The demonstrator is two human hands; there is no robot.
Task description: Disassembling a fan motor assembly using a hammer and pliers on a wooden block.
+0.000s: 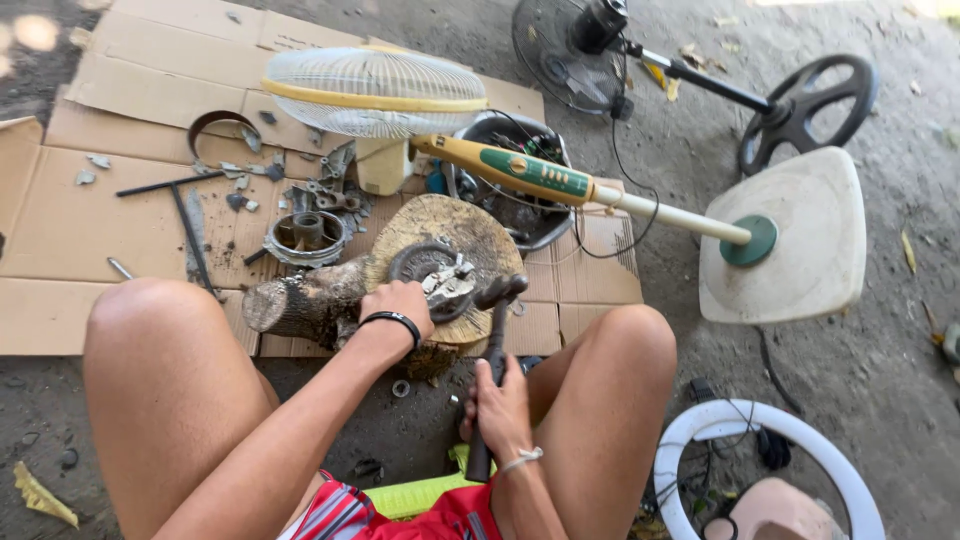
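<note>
I sit low with a wooden stump (445, 225) between my knees. A round metal motor part (430, 270) lies on the stump's flat top. My left hand (398, 305), with a black wristband, rests on the part and holds it down. My right hand (497, 405) grips the dark handle of a hammer (495, 330). The hammer's head sits at the stump's right edge, just beside the motor part.
A cream and green pedestal fan (520, 165) lies tipped across flattened cardboard (90, 215), its white base (790, 235) to the right. A dark bowl (520, 190) of parts, a metal motor housing (305, 235), a T-wrench (185, 215) and scattered scraps lie on the cardboard. A black fan (700, 75) and a white fan ring (765, 465) are nearby.
</note>
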